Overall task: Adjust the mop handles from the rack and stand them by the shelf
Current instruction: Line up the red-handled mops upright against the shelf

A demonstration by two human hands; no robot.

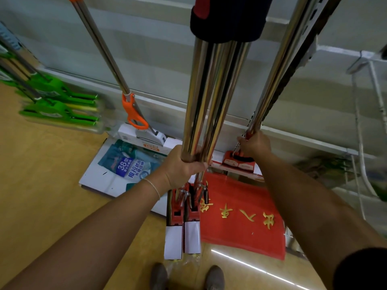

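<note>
Gripping bundled mop handles [211, 97], left hand [184, 164]; right hand [254, 144] grips another.

Your two bare forearms fill the lower view, no sleeves over them. There's a thin pale string bracelet [152, 186] looped round your left wrist, just behind your left hand [182, 166]. Your right hand [254, 144] wears nothing. At the right edge, a dark short sleeve [362, 271] shows. Down below, your grey-brown fabric shoes [186, 277].
</note>
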